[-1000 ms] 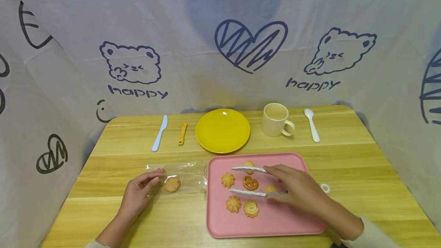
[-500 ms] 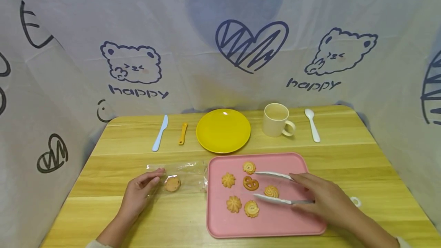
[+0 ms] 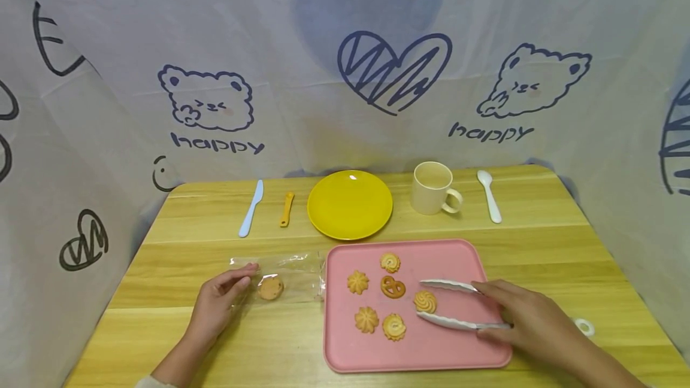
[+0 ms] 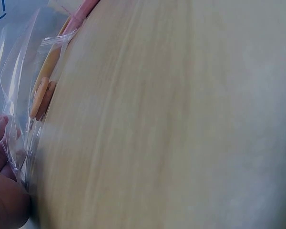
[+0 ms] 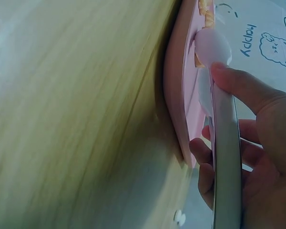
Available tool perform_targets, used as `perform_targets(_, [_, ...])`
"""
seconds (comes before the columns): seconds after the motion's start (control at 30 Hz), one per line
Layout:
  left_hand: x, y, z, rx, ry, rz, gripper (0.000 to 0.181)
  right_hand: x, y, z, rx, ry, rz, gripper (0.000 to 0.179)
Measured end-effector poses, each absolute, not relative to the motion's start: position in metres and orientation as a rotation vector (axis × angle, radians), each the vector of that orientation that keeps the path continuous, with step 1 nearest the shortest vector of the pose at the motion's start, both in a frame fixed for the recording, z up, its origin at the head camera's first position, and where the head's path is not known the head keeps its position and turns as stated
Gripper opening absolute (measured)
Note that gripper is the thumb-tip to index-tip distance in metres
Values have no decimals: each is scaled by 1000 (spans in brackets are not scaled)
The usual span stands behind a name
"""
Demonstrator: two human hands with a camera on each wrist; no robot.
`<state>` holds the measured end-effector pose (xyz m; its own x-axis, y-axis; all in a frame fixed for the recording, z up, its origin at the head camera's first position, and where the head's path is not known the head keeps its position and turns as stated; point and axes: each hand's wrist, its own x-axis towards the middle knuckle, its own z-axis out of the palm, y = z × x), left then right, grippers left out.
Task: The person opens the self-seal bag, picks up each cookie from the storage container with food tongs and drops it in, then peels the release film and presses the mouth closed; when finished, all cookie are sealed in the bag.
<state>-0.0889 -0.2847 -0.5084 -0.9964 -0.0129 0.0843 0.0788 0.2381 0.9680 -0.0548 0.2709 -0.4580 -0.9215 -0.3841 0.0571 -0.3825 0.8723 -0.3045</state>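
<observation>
My left hand (image 3: 212, 304) pinches the edge of a clear plastic bag (image 3: 299, 268) lying left of the pink tray (image 3: 426, 352). Inside the bag are round cookies, two of which overlap edge-on in the left wrist view (image 4: 39, 98). Over the tray's right part, my right hand (image 3: 533, 319) grips metal tongs (image 3: 455, 322) with white tips. The tong arms are spread, with a swirl cookie (image 3: 425, 302) between their tips and close to the nearer one. To its left lie a pretzel (image 3: 393, 287) and several flower-shaped and round cookies (image 3: 366, 320).
Behind the tray stand a yellow plate (image 3: 350, 205) and a cream mug (image 3: 429, 190). A white spoon (image 3: 489, 196) lies to the right, a light blue knife (image 3: 251, 208) and a small orange-yellow handle (image 3: 287, 209) to the left. A printed curtain (image 3: 302, 106) hangs behind the table.
My right hand has drawn the tongs rightward and slightly toward me, from around the pretzel to around the swirl cookie. My left hand and the bag have stayed in place.
</observation>
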Motion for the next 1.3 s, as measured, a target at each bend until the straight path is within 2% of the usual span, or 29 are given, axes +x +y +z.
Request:
perform_targets(0.5, [-89,-284,-509,-57,-2430,-1869,23,-57,273,-455,-613,3008,-503,64])
perform_targets(1.3, [-89,-286,-509,-53,-2425,-1884,24,-73,268,-453,-768,3073,-541,62])
